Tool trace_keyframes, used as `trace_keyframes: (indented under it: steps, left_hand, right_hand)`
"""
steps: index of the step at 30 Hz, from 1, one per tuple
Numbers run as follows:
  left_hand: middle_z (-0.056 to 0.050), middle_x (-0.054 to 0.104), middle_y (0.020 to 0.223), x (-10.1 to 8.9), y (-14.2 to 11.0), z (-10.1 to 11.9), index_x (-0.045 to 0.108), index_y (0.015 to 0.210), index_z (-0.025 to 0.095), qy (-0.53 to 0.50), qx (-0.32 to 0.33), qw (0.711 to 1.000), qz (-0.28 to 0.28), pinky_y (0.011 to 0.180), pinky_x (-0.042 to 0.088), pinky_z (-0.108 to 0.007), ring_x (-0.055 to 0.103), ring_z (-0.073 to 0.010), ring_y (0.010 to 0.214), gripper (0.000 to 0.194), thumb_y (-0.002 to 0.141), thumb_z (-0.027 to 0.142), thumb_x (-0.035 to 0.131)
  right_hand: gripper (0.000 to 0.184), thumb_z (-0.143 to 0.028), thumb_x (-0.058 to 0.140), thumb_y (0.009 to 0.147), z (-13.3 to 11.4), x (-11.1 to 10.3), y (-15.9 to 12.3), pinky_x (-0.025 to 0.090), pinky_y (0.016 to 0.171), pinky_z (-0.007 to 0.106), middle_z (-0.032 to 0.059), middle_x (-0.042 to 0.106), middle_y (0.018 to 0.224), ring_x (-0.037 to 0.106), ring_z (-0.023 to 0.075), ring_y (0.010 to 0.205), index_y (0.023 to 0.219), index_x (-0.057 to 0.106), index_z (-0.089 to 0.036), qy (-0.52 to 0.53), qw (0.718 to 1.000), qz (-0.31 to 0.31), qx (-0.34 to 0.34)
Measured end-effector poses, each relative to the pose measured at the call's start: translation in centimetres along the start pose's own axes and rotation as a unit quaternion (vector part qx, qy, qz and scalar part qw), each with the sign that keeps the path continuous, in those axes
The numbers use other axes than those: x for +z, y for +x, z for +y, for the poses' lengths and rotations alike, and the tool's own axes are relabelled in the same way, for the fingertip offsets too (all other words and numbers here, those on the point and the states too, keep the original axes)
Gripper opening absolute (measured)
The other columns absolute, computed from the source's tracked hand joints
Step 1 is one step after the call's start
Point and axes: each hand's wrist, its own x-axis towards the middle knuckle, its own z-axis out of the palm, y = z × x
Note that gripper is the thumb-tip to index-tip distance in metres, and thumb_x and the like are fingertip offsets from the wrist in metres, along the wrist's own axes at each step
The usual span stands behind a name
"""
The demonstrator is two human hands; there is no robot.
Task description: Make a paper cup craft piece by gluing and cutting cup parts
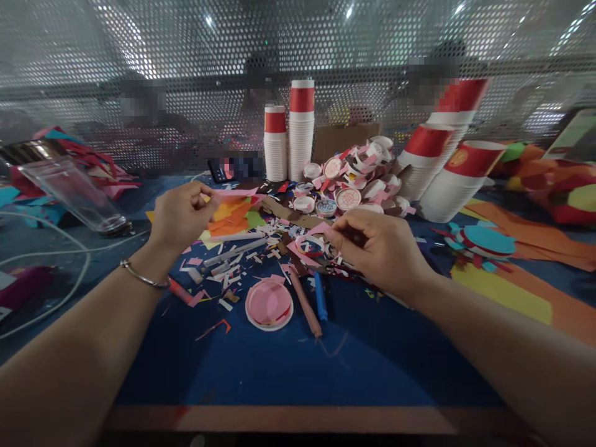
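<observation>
My left hand [180, 214], with a bangle at the wrist, is raised over the left of the scrap pile. Its thumb and fingers pinch a pink paper strip [236, 194]. Across from it, my right hand [379, 251] has thumb and forefinger closed on a small pink paper piece [319, 230]. Between and below the hands lies a round white cup bottom [249, 315] with a pink disc [270, 302] in it. Just right of that are a pinkish stick [306, 304] and a blue pen-like stick [321, 297].
Paper scraps [233, 273] and orange sheets [233, 217] cover the middle. Behind are stacked paper cups [300, 143], a heap of cut cup bottoms [349, 197] and a phone [223, 171]. A clear bottle [79, 192] and white cable [86, 261] lie left; more cup stacks [454, 192] lean right.
</observation>
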Motion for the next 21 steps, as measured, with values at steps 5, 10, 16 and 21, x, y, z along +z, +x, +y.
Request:
trace_keyframes:
  steps: [5,10,16,21]
  left_hand:
    - [0.003,0.075,0.082,-0.7,-1.6,2.2,0.066,0.097,0.021,-0.267,0.012,0.963,0.032,0.069,0.056,-0.030,0.072,-0.0151,0.071,0.021,0.090,0.039,0.072]
    - [0.002,0.069,0.074,0.1,-3.4,4.7,0.069,0.078,0.020,-0.386,-0.004,0.923,0.009,0.071,0.061,-0.030,0.069,-0.0128,0.068,0.018,0.088,0.034,0.073]
    - [0.000,0.074,0.084,0.6,-5.3,6.9,0.071,0.080,0.020,-0.457,-0.030,0.879,-0.134,0.068,0.061,-0.025,0.068,-0.0131,0.071,0.021,0.070,0.026,0.089]
    - [0.002,0.069,0.077,0.4,-5.3,6.7,0.067,0.092,0.023,-0.461,-0.064,0.852,-0.239,0.063,0.060,-0.024,0.068,-0.0135,0.067,0.030,0.070,0.021,0.088]
  right_hand:
    - [0.019,-0.022,0.066,0.094,0.0,0.1,0.1,0.033,0.054,0.027,-0.0018,0.056,0.066,0.043,0.0105,0.057,0.076,0.063,-0.017,0.014,1.000,-0.019,0.021]
    - [0.020,-0.027,0.065,0.095,-0.1,0.2,0.1,0.034,0.053,0.027,-0.0016,0.056,0.064,0.045,0.0111,0.057,0.077,0.066,-0.017,0.050,0.996,-0.039,0.060]
    - [0.037,-0.047,0.060,0.100,0.1,0.3,0.2,0.036,0.051,0.026,-0.0014,0.058,0.061,0.049,0.0112,0.054,0.079,0.067,-0.018,0.142,0.980,-0.078,0.114]
    - [0.039,-0.056,0.067,0.094,-0.1,0.7,0.2,0.039,0.044,0.023,-0.0033,0.060,0.054,0.054,0.0105,0.045,0.083,0.067,-0.018,0.285,0.930,-0.111,0.205]
